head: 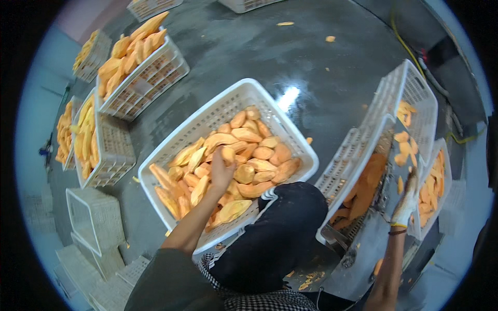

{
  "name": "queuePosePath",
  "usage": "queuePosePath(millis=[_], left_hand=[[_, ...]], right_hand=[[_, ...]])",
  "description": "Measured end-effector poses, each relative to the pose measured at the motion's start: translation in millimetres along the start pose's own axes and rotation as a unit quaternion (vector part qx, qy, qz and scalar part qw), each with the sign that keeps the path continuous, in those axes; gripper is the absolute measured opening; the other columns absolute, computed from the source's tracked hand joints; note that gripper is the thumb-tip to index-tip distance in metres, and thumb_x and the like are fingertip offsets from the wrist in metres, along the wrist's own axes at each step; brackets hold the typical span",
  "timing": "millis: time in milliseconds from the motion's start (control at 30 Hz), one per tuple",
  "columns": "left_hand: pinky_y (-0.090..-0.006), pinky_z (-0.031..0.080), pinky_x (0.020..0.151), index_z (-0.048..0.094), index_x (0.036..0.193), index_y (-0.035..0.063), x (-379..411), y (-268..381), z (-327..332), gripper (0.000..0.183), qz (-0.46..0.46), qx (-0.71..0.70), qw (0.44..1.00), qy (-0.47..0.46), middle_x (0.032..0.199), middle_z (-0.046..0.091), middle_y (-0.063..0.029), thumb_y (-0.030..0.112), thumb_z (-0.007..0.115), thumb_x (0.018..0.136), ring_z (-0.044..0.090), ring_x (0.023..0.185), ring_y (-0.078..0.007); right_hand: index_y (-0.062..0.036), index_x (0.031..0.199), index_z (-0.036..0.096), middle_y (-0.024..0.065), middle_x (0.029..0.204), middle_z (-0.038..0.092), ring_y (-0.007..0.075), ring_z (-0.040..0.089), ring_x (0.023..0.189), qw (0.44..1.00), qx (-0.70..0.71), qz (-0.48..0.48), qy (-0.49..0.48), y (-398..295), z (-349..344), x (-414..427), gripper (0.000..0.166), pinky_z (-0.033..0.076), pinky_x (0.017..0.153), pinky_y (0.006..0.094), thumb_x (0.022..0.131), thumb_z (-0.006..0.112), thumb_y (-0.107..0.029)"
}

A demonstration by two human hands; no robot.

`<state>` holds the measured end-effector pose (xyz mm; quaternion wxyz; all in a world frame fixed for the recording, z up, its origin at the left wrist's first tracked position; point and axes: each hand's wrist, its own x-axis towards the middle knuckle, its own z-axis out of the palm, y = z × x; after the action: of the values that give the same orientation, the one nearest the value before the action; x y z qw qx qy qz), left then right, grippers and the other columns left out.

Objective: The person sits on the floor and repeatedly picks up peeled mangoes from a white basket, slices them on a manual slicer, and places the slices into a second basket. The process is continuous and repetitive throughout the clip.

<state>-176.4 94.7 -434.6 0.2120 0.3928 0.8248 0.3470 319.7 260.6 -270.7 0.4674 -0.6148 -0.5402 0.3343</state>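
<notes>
My bare left hand point(222, 171) reaches into a white plastic crate point(249, 83) in front of me. Its fingers close around a peeled sweet potato point(228, 154). Many more peeled sweet potatoes point(245, 173), orange to pale yellow, are heaped about it. At the right, my right hand point(405, 200) wears a white, stained work glove and lies over a metal work surface point(367, 237). Its fingertips are close to several cut orange pieces point(404, 147); whether they grip one is unclear.
A tilted white crate point(350, 159) holds large orange pieces beside my dark-trousered knee point(295, 217). Another crate point(432, 186) with cut pieces stands far right. Filled crates point(148, 77) and stacked crates point(97, 217) line the left. Scraps point(285, 23) lie on the wet floor point(241, 46).
</notes>
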Motion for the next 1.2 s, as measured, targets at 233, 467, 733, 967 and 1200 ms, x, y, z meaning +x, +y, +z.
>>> queuePosePath(millis=[233,467,733,967,1200], left_hand=[[-0.0336,0.042,0.101,0.037,0.138,-0.0012,-59.9,275.4,-87.4,0.052,-0.014,-0.498,0.818,-0.289,0.129,0.053,-0.0148,0.014,0.056,0.093,0.053,0.119,-0.0235],[-0.0367,0.02,0.115,0.035,0.143,-0.0007,-109.1,382.5,2.4,0.073,-0.017,-0.484,0.678,-0.554,0.146,0.036,-0.02,0.057,0.022,0.1,0.03,0.139,-0.025],[-0.0279,0.042,0.094,0.055,0.125,-0.0021,-80.0,368.0,104.8,0.056,-0.046,-0.492,0.79,-0.362,0.118,0.06,-0.0141,0.044,0.033,0.101,0.057,0.105,-0.0177],[-0.0271,0.045,0.088,0.06,0.116,0.0009,-76.7,372.6,89.5,0.037,-0.143,-0.516,0.75,-0.389,0.108,0.062,-0.0095,0.029,0.042,0.099,0.059,0.101,-0.0153],[-0.0301,0.031,0.105,0.065,0.11,0.0006,-92.3,389.1,95.5,0.035,-0.055,-0.492,0.77,-0.404,0.116,0.062,-0.0101,0.026,0.044,0.097,0.05,0.118,-0.0177]], right_hand=[[-0.006,0.137,0.046,0.0186,0.144,0.037,0.032,0.036,0.134,0.892,-0.117,-0.369,-0.233,-178.8,92.5,-82.9,0.073,0.033,0.109,0.0414,0.076,0.075,-0.033],[0.001,0.118,0.058,0.0089,0.115,0.059,0.0169,0.058,0.106,0.999,0.005,-0.034,0.037,-148.5,4.8,-112.0,0.033,0.047,0.093,0.0314,0.09,0.059,-0.018],[-0.0128,0.099,0.067,0.0151,0.111,0.055,0.0349,0.051,0.103,0.894,-0.42,-0.102,0.118,-19.8,-9.6,-99.2,0.018,0.042,0.089,0.0455,0.082,0.065,-0.02],[-0.0122,0.099,0.066,0.0192,0.104,0.055,0.0383,0.052,0.097,0.895,-0.445,-0.02,0.033,-20.8,-20.4,-70.1,0.02,0.044,0.088,0.0458,0.084,0.059,-0.023],[-0.0056,0.118,0.061,0.0235,0.14,0.039,0.0384,0.048,0.115,0.928,-0.365,-0.024,0.065,20.9,-22.9,-18.8,0.037,0.04,0.099,0.0403,0.084,0.047,-0.008]])
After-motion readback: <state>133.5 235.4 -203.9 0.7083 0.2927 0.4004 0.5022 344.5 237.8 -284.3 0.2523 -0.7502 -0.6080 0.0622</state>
